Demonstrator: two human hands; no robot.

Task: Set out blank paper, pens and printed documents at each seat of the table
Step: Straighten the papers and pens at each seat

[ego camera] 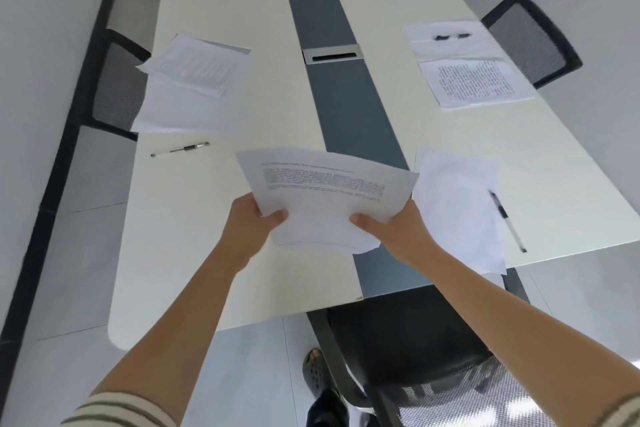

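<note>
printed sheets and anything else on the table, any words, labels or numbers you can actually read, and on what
No text here can be read.
Held sheets, in left hand and right hand: printed lines, too blurred.
Right-side document: dense print, too small.
Left-side document: faint print, blurred.
Pens: no legible label.
</note>
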